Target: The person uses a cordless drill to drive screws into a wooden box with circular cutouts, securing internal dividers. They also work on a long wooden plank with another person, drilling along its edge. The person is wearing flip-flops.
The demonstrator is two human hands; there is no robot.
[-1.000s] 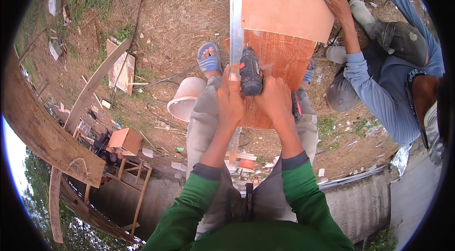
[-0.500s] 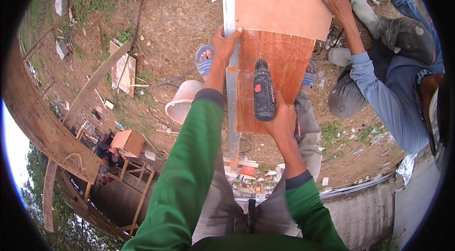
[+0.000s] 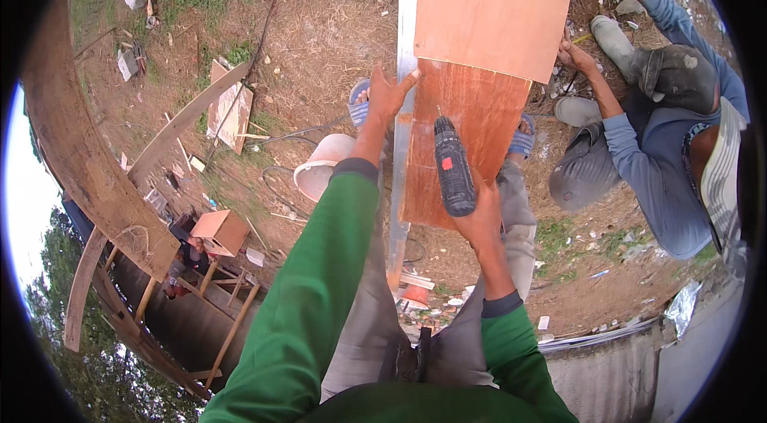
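Note:
My right hand (image 3: 481, 215) is wrapped round the handle of a black cordless drill (image 3: 456, 175) with a red patch. Its thin bit points away from me, over a reddish-brown wooden board (image 3: 487, 123); I cannot tell whether the tip touches. A paler plywood sheet (image 3: 491, 7) overlaps the board's far end. Along their left side runs a long metal bar (image 3: 407, 3). My left hand (image 3: 387, 99) grips there, its thumb across the bar to the board's edge near the seam; some fingers are hidden.
At right crouches a co-worker (image 3: 667, 175) in blue sleeves, one hand (image 3: 577, 58) by the sheet's edge. A pale bucket (image 3: 323, 165) stands left of the bar, beside my sandalled foot. Long planks (image 3: 96, 183) and a wooden box (image 3: 220, 232) are at far left. Debris litters the ground.
The co-worker's hand has left the top of the plywood sheet and is now at its right edge. The drill has tilted slightly, its rear end toward the right. The whole view has shifted a little.

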